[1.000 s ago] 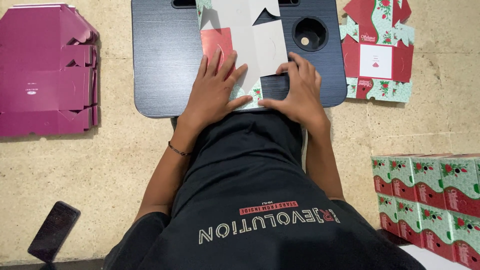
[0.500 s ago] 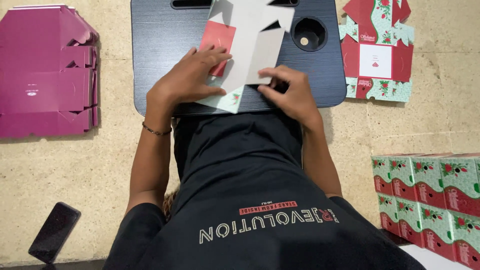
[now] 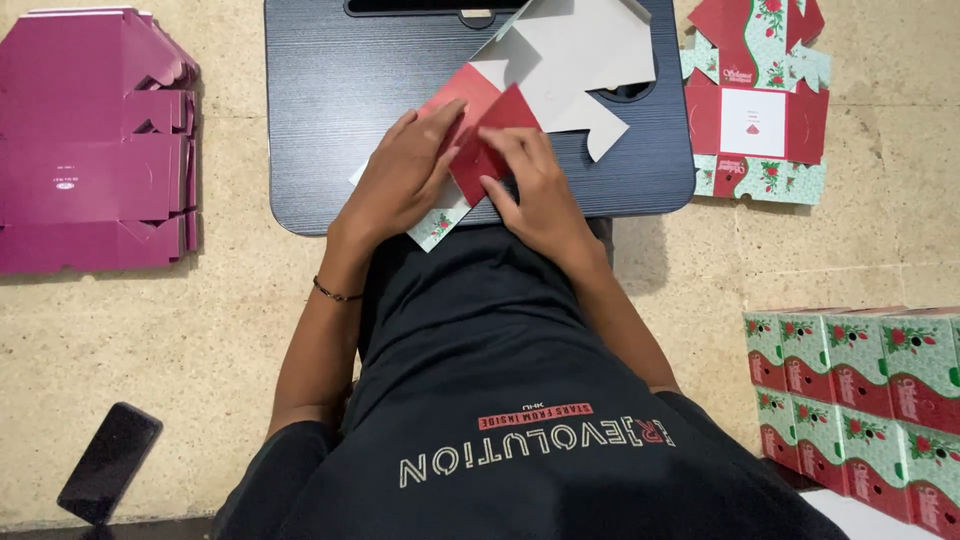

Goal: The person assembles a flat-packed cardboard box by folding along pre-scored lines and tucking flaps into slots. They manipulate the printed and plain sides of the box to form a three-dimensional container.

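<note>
One small dark worktop (image 3: 330,120), black with a fine grain and rounded corners, lies on a pale speckled stone floor (image 3: 200,330). On the floor to the left sits a stack of flat magenta box blanks (image 3: 90,140). To the right of the worktop lies a flat printed blank (image 3: 755,95) in red and mint green with rose patterns, and lower right stand rows of finished boxes (image 3: 860,390) in the same print. A dark phone (image 3: 110,462) lies on the floor at lower left.

The cardboard blank (image 3: 570,60) in hand rests slantwise on the worktop, its grey-white inner face up at the far end, a red panel folded over near the person, and a floral mint corner poking past the worktop's near edge. The left hand (image 3: 400,180) lies flat on it, fingers spread and pressing, grip wide. The right hand (image 3: 540,190) pinches the folded red flap (image 3: 495,140) between thumb and fingers.
</note>
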